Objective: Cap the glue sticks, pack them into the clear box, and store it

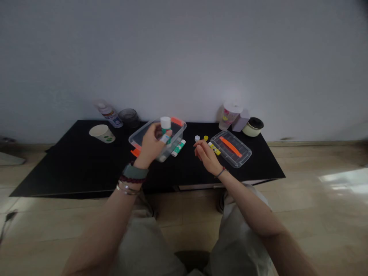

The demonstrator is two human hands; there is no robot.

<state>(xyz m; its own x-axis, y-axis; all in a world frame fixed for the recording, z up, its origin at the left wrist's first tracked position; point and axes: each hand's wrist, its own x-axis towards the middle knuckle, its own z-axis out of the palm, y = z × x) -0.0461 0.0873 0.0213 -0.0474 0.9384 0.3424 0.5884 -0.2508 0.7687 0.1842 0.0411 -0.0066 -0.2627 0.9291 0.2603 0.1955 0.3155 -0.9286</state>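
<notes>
My left hand (151, 147) is closed around a green glue stick with a white cap (165, 125), held upright above a clear plastic box (143, 135) on the low black table (74, 165). Another green glue stick (178, 148) lies beside the box. My right hand (207, 156) hovers low over the table with fingers loosely curled, nothing visibly in it. Just beyond its fingertips lie a white cap (197, 138), a yellow cap (206, 137) and a yellow glue stick (214, 148).
The box's clear lid with an orange handle (231, 148) lies to the right. A paper cup (102, 133), a bottle (108, 113) and a dark jar (128, 117) stand at the back left. A lidded cup (230, 114) and a small bowl (253, 127) stand at the back right.
</notes>
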